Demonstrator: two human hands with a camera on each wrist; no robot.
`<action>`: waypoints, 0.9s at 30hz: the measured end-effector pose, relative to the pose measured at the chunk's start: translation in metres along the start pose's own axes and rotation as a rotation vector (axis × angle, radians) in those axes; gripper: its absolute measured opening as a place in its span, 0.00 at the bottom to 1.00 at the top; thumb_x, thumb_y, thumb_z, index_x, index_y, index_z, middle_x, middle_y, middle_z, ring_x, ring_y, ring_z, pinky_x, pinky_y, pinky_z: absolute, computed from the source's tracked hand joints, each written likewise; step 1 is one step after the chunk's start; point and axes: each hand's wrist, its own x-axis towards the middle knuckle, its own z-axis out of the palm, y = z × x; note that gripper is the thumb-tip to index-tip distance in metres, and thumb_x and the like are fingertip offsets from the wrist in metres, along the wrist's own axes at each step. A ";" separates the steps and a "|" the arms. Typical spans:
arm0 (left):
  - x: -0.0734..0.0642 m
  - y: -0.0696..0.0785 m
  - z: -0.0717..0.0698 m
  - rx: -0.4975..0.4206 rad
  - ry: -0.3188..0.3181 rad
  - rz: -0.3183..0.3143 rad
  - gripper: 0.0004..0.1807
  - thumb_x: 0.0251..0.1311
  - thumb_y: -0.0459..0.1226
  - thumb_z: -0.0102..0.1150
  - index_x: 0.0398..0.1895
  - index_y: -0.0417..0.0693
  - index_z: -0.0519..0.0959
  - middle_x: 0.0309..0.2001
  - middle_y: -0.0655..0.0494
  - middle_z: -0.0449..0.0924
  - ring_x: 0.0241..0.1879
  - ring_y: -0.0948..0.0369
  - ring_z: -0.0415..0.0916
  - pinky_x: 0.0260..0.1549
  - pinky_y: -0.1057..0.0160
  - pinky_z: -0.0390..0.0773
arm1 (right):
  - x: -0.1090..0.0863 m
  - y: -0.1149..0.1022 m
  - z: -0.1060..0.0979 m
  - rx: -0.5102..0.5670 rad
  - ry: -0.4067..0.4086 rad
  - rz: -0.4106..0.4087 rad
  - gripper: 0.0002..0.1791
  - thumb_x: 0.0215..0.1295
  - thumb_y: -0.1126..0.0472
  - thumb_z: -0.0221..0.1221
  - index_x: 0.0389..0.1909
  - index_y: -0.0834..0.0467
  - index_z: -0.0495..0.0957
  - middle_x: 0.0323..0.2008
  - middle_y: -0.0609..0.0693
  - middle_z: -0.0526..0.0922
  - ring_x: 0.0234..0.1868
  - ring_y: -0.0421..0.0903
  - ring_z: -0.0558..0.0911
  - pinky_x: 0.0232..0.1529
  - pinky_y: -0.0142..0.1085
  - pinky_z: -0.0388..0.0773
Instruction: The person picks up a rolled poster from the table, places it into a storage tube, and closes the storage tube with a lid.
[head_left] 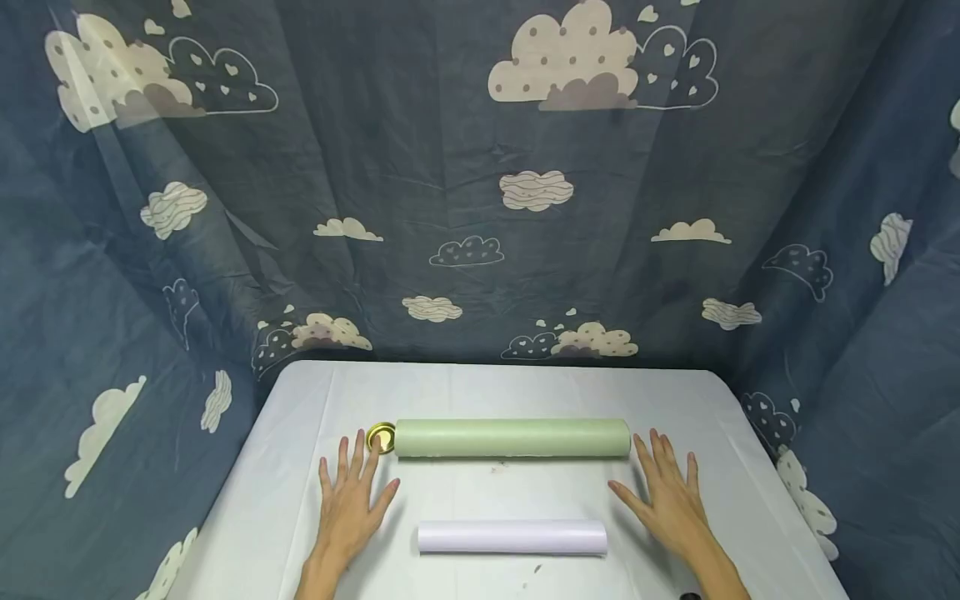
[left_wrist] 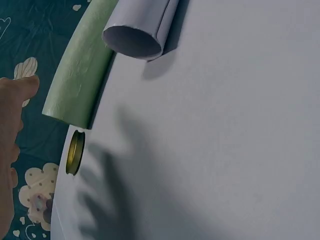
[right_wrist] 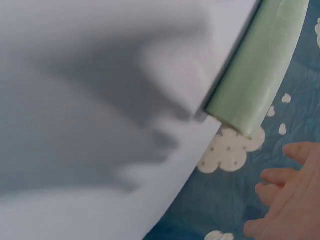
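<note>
A long green tube (head_left: 513,438) lies crosswise on the white table, and a shorter white paper roll (head_left: 512,537) lies nearer the front. The roll's hollow end faces the left wrist view. Close to the green tube's left end is a round gold lid (head_left: 381,437). My left hand (head_left: 349,505), fingers spread, hovers over the table with a fingertip overlapping the lid in the head view. On the other side my right hand (head_left: 667,498) is spread too, its fingertips near the tube's right end. Both hands hold nothing and cast shadows on the table.
The white tabletop (head_left: 465,392) has rounded back corners. Dark blue cloth (head_left: 405,150) with cloud prints hangs behind it and at both sides. A small dark object (head_left: 690,596) shows at the front edge of the head view, beside the right wrist.
</note>
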 end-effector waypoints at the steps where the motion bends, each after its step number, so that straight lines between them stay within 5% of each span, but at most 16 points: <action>1: 0.000 0.001 0.000 0.003 0.002 0.003 0.42 0.71 0.54 0.56 0.81 0.45 0.58 0.83 0.38 0.49 0.84 0.41 0.36 0.78 0.33 0.26 | 0.004 -0.002 0.001 0.001 0.002 -0.010 0.52 0.70 0.34 0.58 0.82 0.61 0.53 0.80 0.71 0.51 0.84 0.65 0.45 0.79 0.61 0.17; 8: -0.003 0.027 0.008 0.015 0.019 0.082 0.41 0.70 0.54 0.57 0.80 0.46 0.60 0.82 0.38 0.52 0.82 0.37 0.44 0.78 0.31 0.32 | 0.035 -0.016 0.008 -0.006 -0.006 -0.070 0.53 0.67 0.33 0.60 0.80 0.62 0.56 0.80 0.71 0.53 0.82 0.67 0.51 0.80 0.65 0.26; 14: -0.015 0.066 0.028 0.102 0.080 0.272 0.39 0.71 0.59 0.53 0.78 0.48 0.65 0.79 0.40 0.61 0.83 0.42 0.45 0.80 0.42 0.22 | 0.060 -0.033 0.017 -0.028 -0.006 -0.160 0.54 0.62 0.33 0.64 0.79 0.62 0.60 0.79 0.69 0.56 0.81 0.68 0.54 0.78 0.69 0.38; 18: -0.024 0.091 0.046 0.188 0.100 0.416 0.41 0.69 0.63 0.53 0.76 0.49 0.68 0.77 0.43 0.66 0.80 0.43 0.56 0.79 0.46 0.18 | 0.076 -0.043 0.024 -0.037 0.002 -0.227 0.54 0.61 0.32 0.65 0.78 0.62 0.62 0.78 0.69 0.59 0.79 0.69 0.58 0.77 0.71 0.43; 22: -0.031 0.108 0.062 0.274 0.070 0.500 0.42 0.66 0.66 0.54 0.76 0.53 0.68 0.77 0.47 0.67 0.74 0.44 0.67 0.80 0.43 0.24 | 0.090 -0.050 0.033 -0.045 -0.025 -0.263 0.54 0.61 0.32 0.65 0.78 0.62 0.62 0.78 0.68 0.60 0.79 0.68 0.60 0.77 0.70 0.45; 27: -0.039 0.115 0.073 0.286 -0.022 0.495 0.39 0.70 0.66 0.48 0.77 0.58 0.67 0.77 0.51 0.67 0.75 0.47 0.67 0.78 0.42 0.28 | 0.103 -0.054 0.046 -0.054 -0.071 -0.296 0.53 0.61 0.30 0.64 0.78 0.59 0.62 0.79 0.66 0.60 0.79 0.66 0.61 0.77 0.70 0.49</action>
